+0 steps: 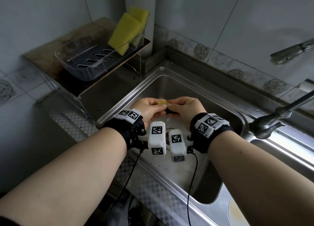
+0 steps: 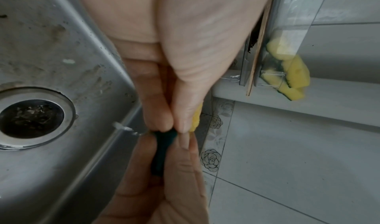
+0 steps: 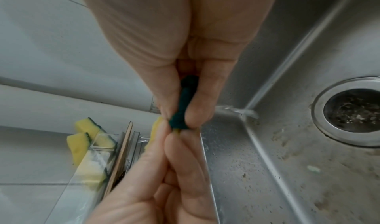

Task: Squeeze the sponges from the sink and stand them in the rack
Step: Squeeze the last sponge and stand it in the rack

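Forearms fill the low foreground of the head view, reaching over the sink, the largest thing here. At about ten o'clock from it the rack already carries yellow sponges leaning upright at its far end. Over the basin, the left hand and right hand each clench one end of a sponge, wrung thin between them, water running off. Squeezing seems underway; next, I judge, one hand should carry it toward ten o'clock and stand it on edge beside the others.
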